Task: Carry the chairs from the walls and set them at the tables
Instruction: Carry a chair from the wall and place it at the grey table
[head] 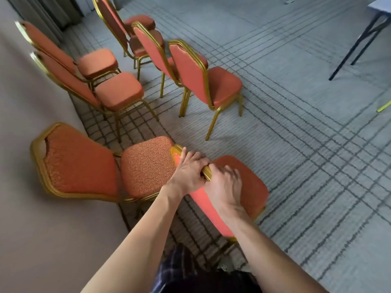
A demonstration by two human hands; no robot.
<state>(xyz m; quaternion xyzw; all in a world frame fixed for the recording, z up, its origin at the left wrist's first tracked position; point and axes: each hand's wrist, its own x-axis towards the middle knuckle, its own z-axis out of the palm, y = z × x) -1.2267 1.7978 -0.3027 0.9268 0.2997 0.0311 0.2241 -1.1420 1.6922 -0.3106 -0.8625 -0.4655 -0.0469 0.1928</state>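
Chairs [131,89]: orange-red upholstery, fine swirl pattern, gold-framed. Carpet [306,144]: grey-blue, dark crossing lines. Wall [25,218]: pinkish beige. Table legs [355,47]: black.

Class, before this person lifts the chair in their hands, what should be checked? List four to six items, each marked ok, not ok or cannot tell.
1. Left hand and right hand both grip the gold top rail of the held chair: ok.
2. Held chair apart from the wall chair beside it: cannot tell.
3. Held chair's legs free: mostly hidden, cannot tell.
4. Carpet towards the table open: ok.
5. Yellow strip on that carpet, possible trip hazard: not ok.
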